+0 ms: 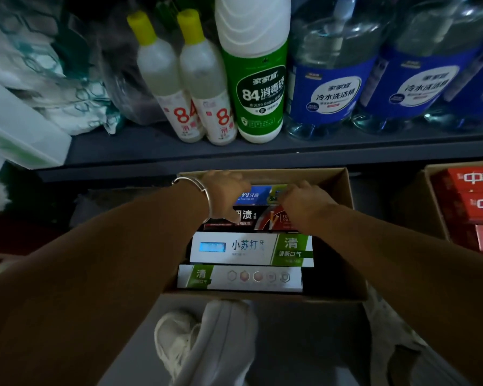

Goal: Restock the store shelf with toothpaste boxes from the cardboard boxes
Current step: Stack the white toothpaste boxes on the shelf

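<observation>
Both hands reach into the open cardboard box (343, 190) at twelve o'clock. The left hand (225, 190) and right hand (304, 200), fingers curled, bracket the blue toothpaste box (255, 195) end to end, probably to lift it level; whether they're pinching yet I cannot tell.

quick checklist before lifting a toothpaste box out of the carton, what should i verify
1. Both hands at the target: ok. Left hand and right hand are on the blue toothpaste box at the far end of the open brown cardboard carton.
2. Firm grip: cannot tell, fingertips hidden.
3. Neighbours free: cannot tell. The black-and-red toothpaste box lies right against it.
4. White-and-green toothpaste boxes out of the lift path: ok, nearer the person.
5. Shelf room: not ok here. The grey shelf above holds white disinfectant bottles.
</observation>
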`<state>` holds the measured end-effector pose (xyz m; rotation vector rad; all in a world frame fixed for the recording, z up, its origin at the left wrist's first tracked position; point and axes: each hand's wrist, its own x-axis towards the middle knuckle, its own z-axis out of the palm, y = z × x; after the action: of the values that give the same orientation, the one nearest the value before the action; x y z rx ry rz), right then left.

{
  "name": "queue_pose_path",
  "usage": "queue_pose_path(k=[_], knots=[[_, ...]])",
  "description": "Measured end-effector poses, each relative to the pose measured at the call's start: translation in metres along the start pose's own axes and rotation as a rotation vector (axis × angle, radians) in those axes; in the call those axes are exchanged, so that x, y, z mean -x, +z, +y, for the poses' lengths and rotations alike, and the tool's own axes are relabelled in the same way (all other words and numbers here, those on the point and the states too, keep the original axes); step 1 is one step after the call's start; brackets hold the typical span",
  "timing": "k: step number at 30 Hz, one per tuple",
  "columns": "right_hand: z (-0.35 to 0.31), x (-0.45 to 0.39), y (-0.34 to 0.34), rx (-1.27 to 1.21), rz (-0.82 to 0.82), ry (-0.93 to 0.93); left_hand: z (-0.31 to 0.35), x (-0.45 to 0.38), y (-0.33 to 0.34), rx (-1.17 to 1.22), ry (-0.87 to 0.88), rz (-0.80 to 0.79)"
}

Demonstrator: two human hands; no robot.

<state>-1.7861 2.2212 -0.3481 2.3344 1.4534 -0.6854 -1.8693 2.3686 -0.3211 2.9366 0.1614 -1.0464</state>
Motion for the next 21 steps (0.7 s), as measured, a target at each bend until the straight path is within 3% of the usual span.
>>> queue_pose_path(k=[10,21], knots=[[0.003,-0.01,0.007,-0.066,-0.081,-0.003,-0.002,-0.016,0.016,0.031,-0.014,0.05],[0.01,-0.003,-0.004,-0.124,-0.064,-0.014,0.006,-0.016,0.009,0.061,-0.03,0.041]])
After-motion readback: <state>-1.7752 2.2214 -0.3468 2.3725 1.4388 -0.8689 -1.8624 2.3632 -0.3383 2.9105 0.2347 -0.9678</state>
